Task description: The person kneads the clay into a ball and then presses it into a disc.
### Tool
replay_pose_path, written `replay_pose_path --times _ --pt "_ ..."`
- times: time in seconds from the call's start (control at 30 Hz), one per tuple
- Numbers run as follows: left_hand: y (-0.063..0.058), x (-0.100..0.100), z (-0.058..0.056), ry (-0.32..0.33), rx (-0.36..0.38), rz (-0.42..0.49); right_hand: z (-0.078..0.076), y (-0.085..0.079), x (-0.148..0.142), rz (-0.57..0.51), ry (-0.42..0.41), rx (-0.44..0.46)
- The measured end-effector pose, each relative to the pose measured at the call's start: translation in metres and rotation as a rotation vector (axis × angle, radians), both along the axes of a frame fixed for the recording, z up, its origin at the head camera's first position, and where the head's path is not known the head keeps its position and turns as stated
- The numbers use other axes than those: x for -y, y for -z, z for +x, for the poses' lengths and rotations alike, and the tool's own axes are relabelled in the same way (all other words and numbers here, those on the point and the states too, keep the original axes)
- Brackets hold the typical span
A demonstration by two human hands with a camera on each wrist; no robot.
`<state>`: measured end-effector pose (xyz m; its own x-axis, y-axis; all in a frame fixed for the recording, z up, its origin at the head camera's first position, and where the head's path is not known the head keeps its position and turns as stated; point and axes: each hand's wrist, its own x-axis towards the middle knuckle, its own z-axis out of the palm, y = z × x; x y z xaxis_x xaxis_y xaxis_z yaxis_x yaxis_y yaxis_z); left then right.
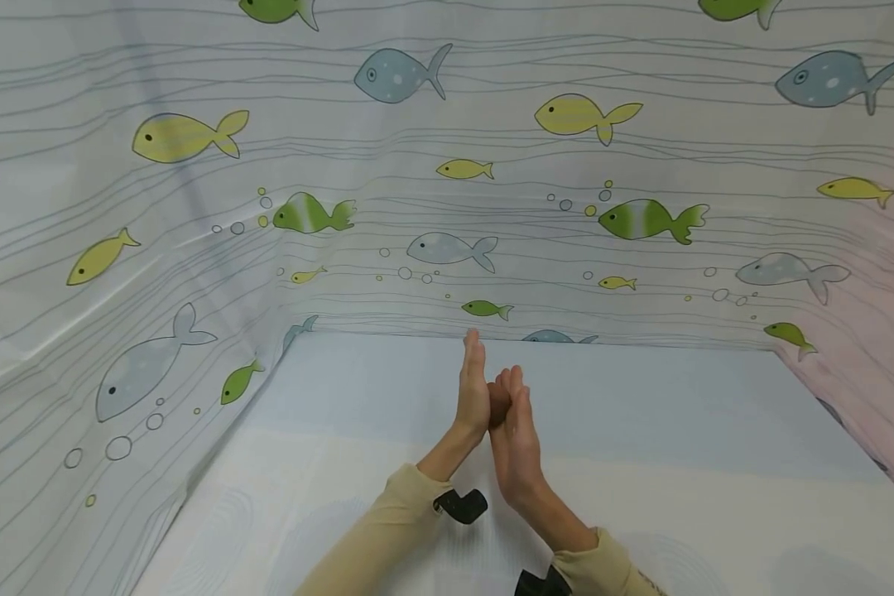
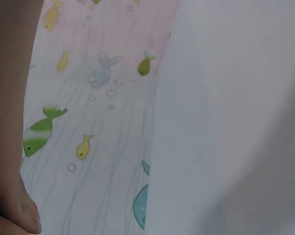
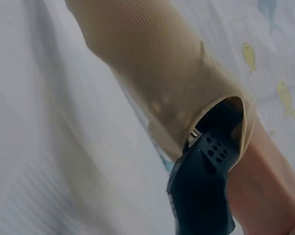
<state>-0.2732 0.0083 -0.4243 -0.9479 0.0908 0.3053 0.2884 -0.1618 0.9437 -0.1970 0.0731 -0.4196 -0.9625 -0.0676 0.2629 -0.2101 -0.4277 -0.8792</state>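
Observation:
Between the two upright palms sits a brown rounded lump (image 1: 498, 404), partly covered by the hands. The left hand (image 1: 473, 393) presses on it from the left with straight fingers pointing away. From the right, the flat palm of the right hand (image 1: 519, 447) faces it, fingers extended and close together. The heels of both hands come near each other below the lump. In the left wrist view only part of a bare forearm (image 2: 8, 98) and a hand edge appear at the left. The lump is out of sight in both wrist views.
A white tabletop (image 1: 328, 397) lies beneath the hands. Fish-patterned sheeting (image 1: 387, 199) rises behind it and at the left, with a pinkish part at the right. Beige sleeves (image 1: 387, 530) and black wrist cameras (image 1: 462, 505) are on the arms.

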Motion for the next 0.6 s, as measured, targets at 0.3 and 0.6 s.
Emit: replay_pose_path --times 0.3,0.6 --pt "0.001 -0.004 0.016 0.089 -0.022 0.01 -0.009 -0.008 -0.004 -0.082 0.02 0.05" --pt "0.004 -0.009 0.041 0.218 -0.163 -0.022 -0.03 -0.008 -0.014 -0.191 0.049 0.014"
